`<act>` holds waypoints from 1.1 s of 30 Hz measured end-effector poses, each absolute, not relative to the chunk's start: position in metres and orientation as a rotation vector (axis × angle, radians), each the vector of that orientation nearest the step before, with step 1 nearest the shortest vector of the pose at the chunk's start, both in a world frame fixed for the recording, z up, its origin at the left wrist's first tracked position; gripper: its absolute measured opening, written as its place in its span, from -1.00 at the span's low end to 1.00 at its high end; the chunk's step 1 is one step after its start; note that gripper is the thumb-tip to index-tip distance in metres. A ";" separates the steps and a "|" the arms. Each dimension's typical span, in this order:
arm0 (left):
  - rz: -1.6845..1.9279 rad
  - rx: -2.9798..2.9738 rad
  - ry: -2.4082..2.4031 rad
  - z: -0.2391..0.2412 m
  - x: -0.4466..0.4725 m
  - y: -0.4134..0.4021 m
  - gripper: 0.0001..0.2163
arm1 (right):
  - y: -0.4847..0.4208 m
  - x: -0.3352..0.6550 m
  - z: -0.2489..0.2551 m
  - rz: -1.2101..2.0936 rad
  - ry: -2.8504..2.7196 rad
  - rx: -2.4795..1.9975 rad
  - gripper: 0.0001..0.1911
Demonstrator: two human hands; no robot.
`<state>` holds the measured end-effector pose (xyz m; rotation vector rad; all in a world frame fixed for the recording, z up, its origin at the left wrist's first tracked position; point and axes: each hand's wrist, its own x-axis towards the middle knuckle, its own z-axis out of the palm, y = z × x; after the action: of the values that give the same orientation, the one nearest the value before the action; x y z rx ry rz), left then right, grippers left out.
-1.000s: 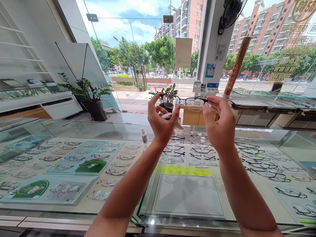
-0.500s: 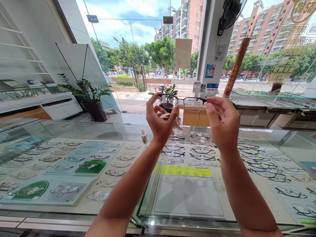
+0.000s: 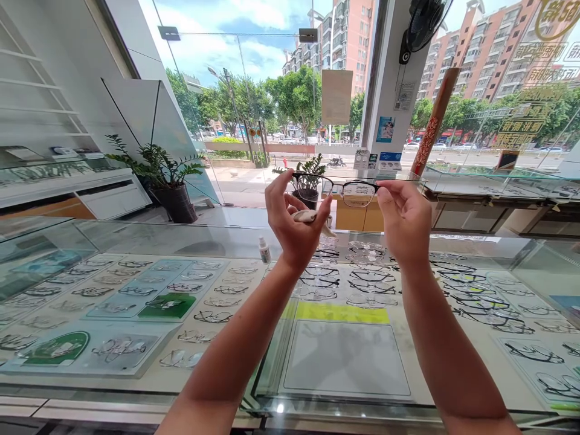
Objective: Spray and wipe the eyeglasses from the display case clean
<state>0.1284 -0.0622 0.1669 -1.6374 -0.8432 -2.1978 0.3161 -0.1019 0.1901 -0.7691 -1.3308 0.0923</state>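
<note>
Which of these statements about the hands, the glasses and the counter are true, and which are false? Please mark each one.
1. Both hands hold one pair of glasses up in the air. True.
2. The left hand holds nothing besides the glasses. False: a small pale cloth is also tucked in its fingers.
3. The right hand grips the frame at its right end. True.
4. The glasses lie flat on the glass counter. False: they are raised well above it, in front of the window.
5. A small white bottle stands on the counter, left of the left wrist. True.
</note>
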 end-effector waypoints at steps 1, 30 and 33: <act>-2.186 -1.628 -0.860 0.167 0.129 -0.063 -0.34 | -0.100 0.316 0.189 0.112 -1.338 -0.770 -0.78; -2.467 -2.104 -0.895 0.158 0.117 -0.025 -0.32 | -0.122 0.305 0.199 0.157 -1.412 -0.653 -0.83; -2.507 -2.119 -0.871 0.157 0.118 -0.023 -0.31 | -0.123 0.303 0.199 0.187 -1.403 -0.625 -0.85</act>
<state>0.1185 -0.0229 0.1569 -2.1192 -0.8712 -2.5071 0.3035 -0.1233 0.1987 -0.6247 -1.4033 0.1872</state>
